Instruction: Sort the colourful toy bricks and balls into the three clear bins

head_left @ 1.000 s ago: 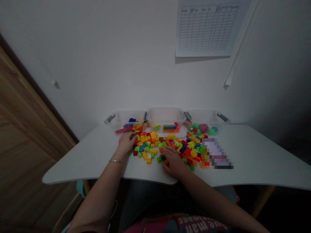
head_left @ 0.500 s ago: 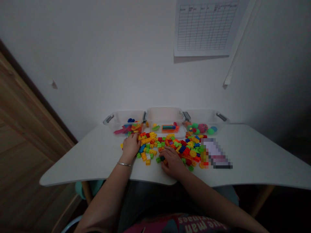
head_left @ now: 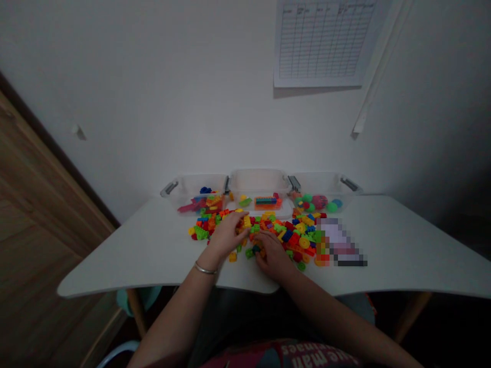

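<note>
Your left hand (head_left: 225, 237) lay over the 9 o'clock part of the loose toy bricks (head_left: 295, 238), with its thumb apart from the fingers and a yellow brick (head_left: 247, 223) right at their tips; whether it was pinching that brick, you could not tell. Your right hand (head_left: 274, 255) rested at about 5 o'clock in the same spread, its fingers bent and close together, with a dark green brick (head_left: 255, 249) just beside the thumb. Its palm was hidden, so you could not tell whether it gripped anything.

The bricks lay across the middle of the white worktop (head_left: 406, 245), in red, orange, yellow, green and blue, with a round yellow piece (head_left: 304, 242) toward 3 o'clock. Beyond them stood three clear bins: the left bin (head_left: 203, 182) at 11 o'clock with mixed coloured pieces, the middle bin (head_left: 261, 179) at 12 with an orange piece (head_left: 264, 206) among its contents, and the right bin (head_left: 320, 182) at 1 o'clock, holding green balls (head_left: 332, 207) and other toys. A pixelated flat object (head_left: 341, 237) lay at 3 o'clock, beside the bricks. You wore a bracelet (head_left: 206, 269) on your left wrist.
</note>
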The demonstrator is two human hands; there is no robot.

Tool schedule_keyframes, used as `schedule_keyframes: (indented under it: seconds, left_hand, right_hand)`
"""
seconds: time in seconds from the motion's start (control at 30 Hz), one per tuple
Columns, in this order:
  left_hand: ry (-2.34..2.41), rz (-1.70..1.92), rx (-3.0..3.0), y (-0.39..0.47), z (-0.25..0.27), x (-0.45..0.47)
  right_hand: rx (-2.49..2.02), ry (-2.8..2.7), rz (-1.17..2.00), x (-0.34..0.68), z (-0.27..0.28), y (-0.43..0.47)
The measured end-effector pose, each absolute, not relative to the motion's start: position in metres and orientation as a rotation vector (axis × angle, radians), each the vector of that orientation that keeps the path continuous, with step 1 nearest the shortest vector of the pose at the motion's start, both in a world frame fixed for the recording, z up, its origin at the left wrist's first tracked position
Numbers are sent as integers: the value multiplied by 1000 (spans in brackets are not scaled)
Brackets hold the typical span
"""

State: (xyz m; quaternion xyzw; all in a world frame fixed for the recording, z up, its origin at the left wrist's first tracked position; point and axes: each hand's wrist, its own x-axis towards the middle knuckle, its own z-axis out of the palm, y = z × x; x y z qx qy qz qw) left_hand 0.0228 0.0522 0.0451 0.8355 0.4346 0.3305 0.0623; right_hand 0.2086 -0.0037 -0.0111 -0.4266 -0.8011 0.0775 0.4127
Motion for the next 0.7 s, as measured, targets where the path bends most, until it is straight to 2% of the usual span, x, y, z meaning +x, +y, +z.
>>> schedule_keyframes:
  seconds: [0.23, 0.47, 0.53, 0.7]
  left_hand:
    - [1254, 985, 2514, 57, 35, 42]
    - [1270, 1582, 2358, 96, 65, 45]
    - [1289, 1659, 2377, 112, 79, 48]
    - [1527, 1402, 2439, 144, 96, 57]
  right_hand:
    - [-1057, -1945, 126, 209, -14, -2]
    - [-1114, -1988, 161, 210, -9, -3]
    - [-1126, -1995, 183, 211, -8, -4]
    - [-1140, -2024, 226, 212, -7, -3]
